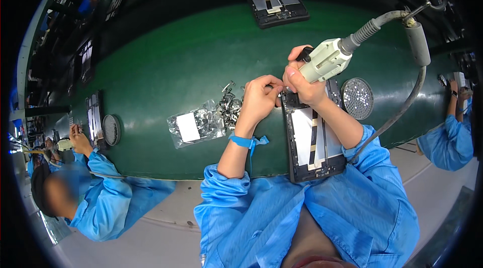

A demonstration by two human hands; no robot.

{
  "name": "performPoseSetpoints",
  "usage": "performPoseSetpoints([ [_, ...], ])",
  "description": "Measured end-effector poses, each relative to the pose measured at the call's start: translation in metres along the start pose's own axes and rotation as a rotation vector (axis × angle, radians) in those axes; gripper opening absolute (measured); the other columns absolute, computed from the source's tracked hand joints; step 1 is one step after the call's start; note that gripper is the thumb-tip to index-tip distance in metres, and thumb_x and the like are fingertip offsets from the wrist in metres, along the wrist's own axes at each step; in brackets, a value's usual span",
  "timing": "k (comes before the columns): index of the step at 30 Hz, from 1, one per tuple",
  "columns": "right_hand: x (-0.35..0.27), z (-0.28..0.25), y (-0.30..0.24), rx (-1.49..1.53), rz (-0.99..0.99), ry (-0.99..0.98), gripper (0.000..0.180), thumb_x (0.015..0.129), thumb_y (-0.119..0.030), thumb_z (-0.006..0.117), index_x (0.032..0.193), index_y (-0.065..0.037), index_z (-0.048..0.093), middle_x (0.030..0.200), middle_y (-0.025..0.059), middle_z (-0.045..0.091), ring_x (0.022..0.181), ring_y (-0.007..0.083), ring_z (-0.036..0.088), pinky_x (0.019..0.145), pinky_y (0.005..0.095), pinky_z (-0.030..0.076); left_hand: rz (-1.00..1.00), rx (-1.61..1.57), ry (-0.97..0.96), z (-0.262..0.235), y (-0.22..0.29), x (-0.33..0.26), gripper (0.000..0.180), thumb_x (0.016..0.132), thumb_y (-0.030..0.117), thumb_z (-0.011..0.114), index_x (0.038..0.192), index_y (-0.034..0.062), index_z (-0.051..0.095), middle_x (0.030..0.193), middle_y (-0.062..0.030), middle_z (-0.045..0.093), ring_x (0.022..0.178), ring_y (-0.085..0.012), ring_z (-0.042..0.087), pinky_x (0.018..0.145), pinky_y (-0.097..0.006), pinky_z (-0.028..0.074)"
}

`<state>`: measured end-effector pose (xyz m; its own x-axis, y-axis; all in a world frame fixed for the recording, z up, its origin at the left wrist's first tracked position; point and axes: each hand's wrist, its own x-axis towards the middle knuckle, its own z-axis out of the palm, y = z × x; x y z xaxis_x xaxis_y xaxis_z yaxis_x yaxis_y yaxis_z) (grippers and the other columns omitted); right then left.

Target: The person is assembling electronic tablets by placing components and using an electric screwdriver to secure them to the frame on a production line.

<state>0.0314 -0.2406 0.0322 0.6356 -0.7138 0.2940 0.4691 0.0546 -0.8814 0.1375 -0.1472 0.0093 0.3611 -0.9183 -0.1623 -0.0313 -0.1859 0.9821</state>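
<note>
The right hand (pixel 304 85) grips a power tool (pixel 326 61) over the tablet (pixel 303 129); whether the left hand (pixel 259 98) pinches anything, I can't tell.

The right hand (pixel 309 88) partly hides the pale tool (pixel 328 60) and the upper end of the dark device (pixel 302 134).

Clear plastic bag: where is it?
In the head view, the clear plastic bag lies on the green table, left of the left hand, next to small metal parts.

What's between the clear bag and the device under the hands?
Small shiny parts, then the left hand with its blue wristband, in the head view.
</note>
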Motion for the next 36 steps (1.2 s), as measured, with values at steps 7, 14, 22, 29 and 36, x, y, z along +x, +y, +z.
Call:
performPoseSetpoints([
  [7,0.0,0.001,0.004,-0.015,0.005,-0.008,0.026,0.083,0.003,0.055,0.106,0.001,0.042,0.065,-0.0005,0.047,0.05,0.004,0.047,0.046,0.0182,0.039,0.007,0.005,-0.003,-0.001,-0.001,0.001,0.003,0.08,-0.005,0.06,0.083,-0.0064,0.061,0.069,-0.0089,0.064,0.051,-0.0134,0.061,0.046,-0.026,0.045],
  [14,-0.001,-0.003,0.005,-0.002,0.029,0.008,0.026,0.083,0.004,0.053,0.106,0.001,0.042,0.061,-0.0012,0.044,0.046,0.0042,0.043,0.044,0.0198,0.038,0.06,0.018,-0.001,-0.001,0.003,-0.001,0.005,0.08,-0.007,0.056,0.084,-0.0053,0.059,0.076,-0.0104,0.062,0.052,-0.0159,0.062,0.047,-0.029,0.046],
  [22,0.008,-0.007,-0.019,0.046,-0.097,0.059,0.026,0.086,-0.006,0.053,0.107,-0.002,0.04,0.054,-0.0014,0.038,0.038,0.0068,0.034,0.041,0.0244,0.033,0.296,0.229,-0.029,-0.003,-0.002,-0.002,0.005,0.081,-0.006,0.057,0.085,-0.0043,0.059,0.079,-0.0109,0.059,0.061,-0.0188,0.065,0.053,-0.028,0.05],
  [29,0.008,-0.011,-0.026,0.057,-0.11,0.079,0.026,0.086,-0.006,0.053,0.108,-0.002,0.04,0.054,-0.0013,0.038,0.038,0.007,0.035,0.042,0.0245,0.033,0.474,0.358,0.107,0.001,0.018,-0.007,0.017,0.071,-0.001,0.07,0.087,-0.0004,0.065,0.085,-0.0086,0.06,0.07,-0.0189,0.06,0.061,-0.029,0.05],
  [36,0.004,-0.007,-0.032,0.105,-0.076,0.035,0.026,0.088,-0.006,0.053,0.108,-0.002,0.038,0.055,-0.0011,0.038,0.039,0.0067,0.035,0.042,0.0239,0.033,0.704,0.529,0.16,0.009,0.014,-0.005,0.013,0.064,0.011,0.075,0.075,0.0085,0.068,0.079,-0.0009,0.058,0.068,-0.0178,0.049,0.069,-0.032,0.033],
])
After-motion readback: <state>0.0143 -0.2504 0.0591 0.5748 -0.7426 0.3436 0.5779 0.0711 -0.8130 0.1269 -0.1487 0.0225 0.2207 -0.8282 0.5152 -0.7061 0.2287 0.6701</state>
